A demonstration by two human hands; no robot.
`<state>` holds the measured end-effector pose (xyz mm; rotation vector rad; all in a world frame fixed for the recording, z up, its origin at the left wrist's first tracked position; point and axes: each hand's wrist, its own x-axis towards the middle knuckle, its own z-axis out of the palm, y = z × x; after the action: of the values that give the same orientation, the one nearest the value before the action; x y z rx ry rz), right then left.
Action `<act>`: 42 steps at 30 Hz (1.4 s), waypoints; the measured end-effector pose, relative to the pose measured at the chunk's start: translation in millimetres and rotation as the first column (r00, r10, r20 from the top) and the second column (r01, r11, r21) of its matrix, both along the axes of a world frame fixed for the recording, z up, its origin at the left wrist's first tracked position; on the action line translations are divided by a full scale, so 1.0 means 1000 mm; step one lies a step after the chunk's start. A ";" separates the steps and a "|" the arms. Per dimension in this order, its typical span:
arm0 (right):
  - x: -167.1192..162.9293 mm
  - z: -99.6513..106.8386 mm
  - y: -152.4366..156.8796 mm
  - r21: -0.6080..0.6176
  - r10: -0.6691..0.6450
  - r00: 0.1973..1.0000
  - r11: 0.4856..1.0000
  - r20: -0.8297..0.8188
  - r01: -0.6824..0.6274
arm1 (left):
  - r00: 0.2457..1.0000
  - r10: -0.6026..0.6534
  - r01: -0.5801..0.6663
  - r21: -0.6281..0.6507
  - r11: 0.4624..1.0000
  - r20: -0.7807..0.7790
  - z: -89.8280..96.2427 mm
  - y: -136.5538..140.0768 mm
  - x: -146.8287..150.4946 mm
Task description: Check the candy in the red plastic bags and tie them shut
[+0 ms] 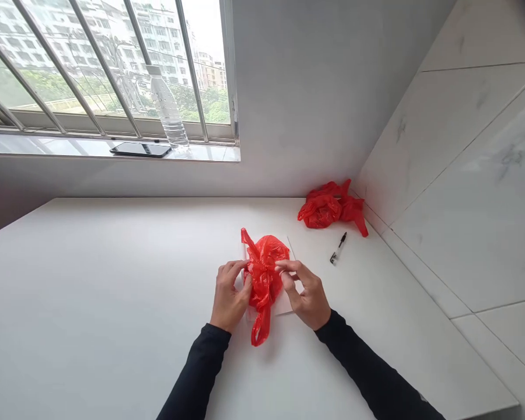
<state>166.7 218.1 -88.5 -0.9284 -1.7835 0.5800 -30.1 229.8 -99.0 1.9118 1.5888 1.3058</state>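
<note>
A red plastic bag (266, 286), tied in a knot at its middle, lies bunched up in front of me. One loop of it sticks up at the far left and another hangs toward me. My left hand (231, 294) grips the bag's left side between thumb and fingers. At the right of the knot, my right hand (304, 291) has its thumb and forefinger curled together on the plastic. Under the bag is a flat white sheet or pad (284, 304), mostly covered. What the bag contains, if anything, is hidden.
More crumpled red plastic bags (324, 210) lie in the back right corner of the white table (114, 280), near a black-and-clear pen (338, 248). On the windowsill (214, 153) are a dark phone (140, 150) and a water bottle (168, 108). A tiled wall (459, 204) borders the right.
</note>
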 end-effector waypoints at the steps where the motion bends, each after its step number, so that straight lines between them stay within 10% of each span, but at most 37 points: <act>1: 0.003 0.000 0.004 0.006 -0.032 0.999 0.999 0.012 0.031 | 1.000 -0.026 0.026 0.009 1.000 -0.009 0.001 -0.004 0.000; 7: 0.007 0.000 0.015 -0.010 -0.030 0.992 0.999 0.123 0.032 | 0.985 -0.163 0.165 0.025 0.986 -0.059 0.004 -0.016 0.004; 14: 0.028 0.004 0.019 -0.083 -0.335 0.942 0.939 0.016 0.335 | 0.993 0.099 -0.104 0.076 0.992 0.060 -0.005 -0.004 -0.018; 23: 0.020 0.007 0.017 -0.163 -0.138 0.989 0.976 0.050 0.144 | 0.996 -0.063 0.073 0.183 0.980 -0.063 0.012 -0.016 -0.001; 31: 0.031 0.001 0.025 -0.340 -0.317 0.946 0.899 -0.065 0.277 | 0.961 0.257 -0.272 0.186 0.944 0.099 0.008 -0.009 -0.020; 42: 0.027 0.088 0.062 -0.292 -0.097 0.988 0.947 0.122 0.130 | 0.995 0.007 -0.005 0.027 1.000 -0.099 0.117 0.029 -0.010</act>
<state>193.9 280.1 -0.9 -1.2830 -1.7503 0.7528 -40.5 258.8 18.3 2.0183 1.6335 1.2579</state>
